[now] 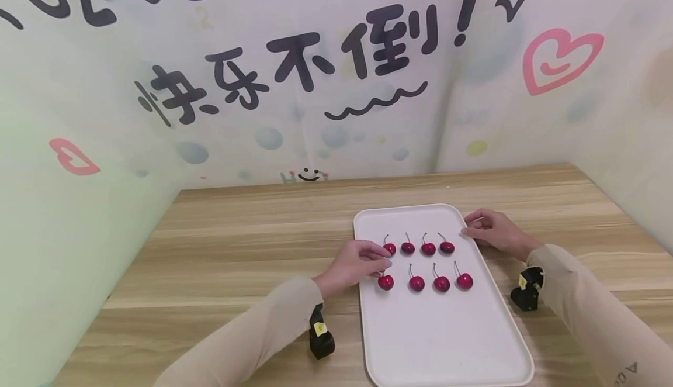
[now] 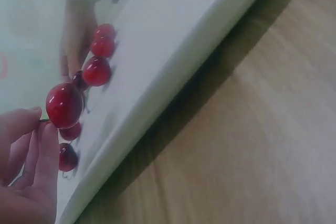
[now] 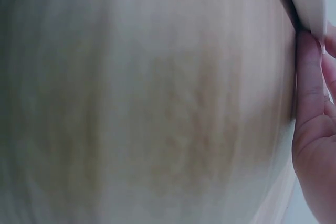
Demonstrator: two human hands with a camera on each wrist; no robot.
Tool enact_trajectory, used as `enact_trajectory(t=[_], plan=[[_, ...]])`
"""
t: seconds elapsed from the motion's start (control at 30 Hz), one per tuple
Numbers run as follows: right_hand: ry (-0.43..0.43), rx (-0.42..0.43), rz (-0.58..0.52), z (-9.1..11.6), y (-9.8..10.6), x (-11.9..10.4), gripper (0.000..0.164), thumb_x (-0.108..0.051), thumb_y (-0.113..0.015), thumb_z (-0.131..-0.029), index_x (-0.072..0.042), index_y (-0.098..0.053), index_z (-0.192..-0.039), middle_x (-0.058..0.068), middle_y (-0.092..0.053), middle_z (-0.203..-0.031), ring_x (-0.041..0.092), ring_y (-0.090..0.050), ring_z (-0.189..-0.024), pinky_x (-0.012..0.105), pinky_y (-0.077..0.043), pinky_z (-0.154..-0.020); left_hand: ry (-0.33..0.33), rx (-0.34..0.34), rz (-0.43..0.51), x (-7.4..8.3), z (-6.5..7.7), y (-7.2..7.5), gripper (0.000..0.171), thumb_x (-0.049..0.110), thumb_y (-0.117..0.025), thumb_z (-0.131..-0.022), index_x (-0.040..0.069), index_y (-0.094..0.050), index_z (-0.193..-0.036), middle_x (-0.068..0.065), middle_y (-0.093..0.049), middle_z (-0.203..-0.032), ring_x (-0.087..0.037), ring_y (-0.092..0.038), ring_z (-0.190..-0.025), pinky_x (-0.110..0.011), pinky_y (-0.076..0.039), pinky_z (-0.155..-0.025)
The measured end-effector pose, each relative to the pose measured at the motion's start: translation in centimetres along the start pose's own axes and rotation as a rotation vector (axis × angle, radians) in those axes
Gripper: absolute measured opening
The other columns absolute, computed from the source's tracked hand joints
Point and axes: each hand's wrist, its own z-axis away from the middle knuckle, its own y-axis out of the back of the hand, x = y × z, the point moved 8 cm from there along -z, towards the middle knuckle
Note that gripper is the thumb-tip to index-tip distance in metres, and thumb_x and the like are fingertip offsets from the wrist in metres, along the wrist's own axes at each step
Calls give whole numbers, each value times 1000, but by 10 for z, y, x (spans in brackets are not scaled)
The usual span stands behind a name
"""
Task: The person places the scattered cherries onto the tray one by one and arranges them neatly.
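Note:
My left hand is over the left side of a white tray. Its thumb and fingertips pinch the thin stem of a red cherry, the leftmost of the near row in the head view. On the tray, several other cherries lie in two rows, their stems pointing away from me. One far-row cherry is partly covered by the left fingers. At the tray's far right edge, my right hand grips the rim, which runs between thumb and fingers in the right wrist view.
The tray lies on a wood-grain table. Behind the table stands a pale printed wall with dark lettering, and another pale wall rises at the left. Each wrist carries a small black camera.

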Motion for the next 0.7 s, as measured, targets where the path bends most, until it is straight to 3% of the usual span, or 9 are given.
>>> enact_trajectory(t=[0.3, 0.7], plan=[[50, -12, -32, 0, 0, -1, 50, -29, -62, -83, 8, -43, -111, 15, -58, -92, 15, -60, -80, 27, -50, -72, -32, 107, -113, -4, -2, -10, 17, 16, -71, -74, 5, -67, -86, 1, -64, -73, -7, -59, -64, -19, -47, -61], [-4, -1, -1, 0, -1, 0, 50, -24, -59, -86, 8, -40, -118, 16, -58, -98, 18, -59, -85, 28, -49, -75, -33, 121, -218, -2, -9, -9, 12, 15, -71, -74, 5, -68, -80, 3, -62, -67, -5, -57, -58, -17, -45, -57]])
